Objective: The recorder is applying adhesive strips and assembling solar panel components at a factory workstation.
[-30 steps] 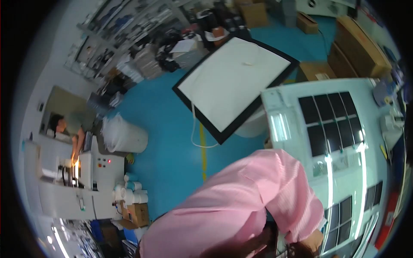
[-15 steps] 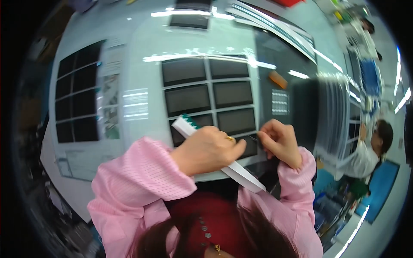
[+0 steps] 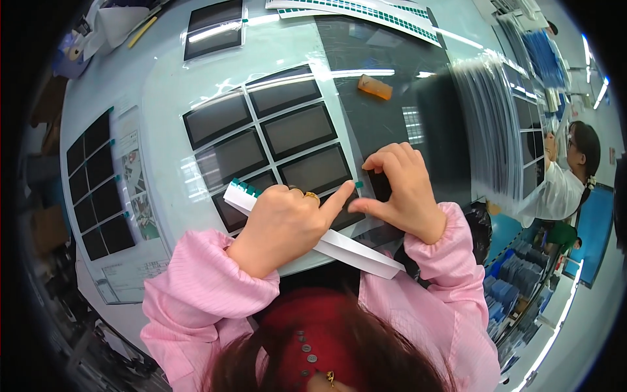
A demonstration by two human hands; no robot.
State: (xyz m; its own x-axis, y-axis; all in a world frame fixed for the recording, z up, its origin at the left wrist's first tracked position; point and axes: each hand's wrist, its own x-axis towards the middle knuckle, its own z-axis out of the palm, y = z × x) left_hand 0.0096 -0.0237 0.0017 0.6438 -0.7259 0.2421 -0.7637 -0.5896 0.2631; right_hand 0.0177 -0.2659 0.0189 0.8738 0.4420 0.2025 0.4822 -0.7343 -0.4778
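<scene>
My left hand [image 3: 281,222] holds a long white strip [image 3: 356,251] with small green tabs at its far end [image 3: 243,187], and its forefinger points at a small green tab [image 3: 358,185] on a dark rectangular panel [image 3: 315,169]. My right hand [image 3: 398,189] pinches at the edge of that panel, thumb and forefinger close to the tab. The panel belongs to a grid of several dark panels on a clear sheet [image 3: 163,117] on the pale table.
A large dark sheet [image 3: 398,72] with an orange block [image 3: 374,87] lies beyond my right hand. More panel sheets lie at the left [image 3: 98,183] and top [image 3: 215,29]. A stack of clear sheets [image 3: 490,124] sits right. Another person [image 3: 568,176] works at far right.
One second ago the view faced the floor and a white board; since then it has swung onto the table. Within the last half second my hands have come together at the panel's green tab.
</scene>
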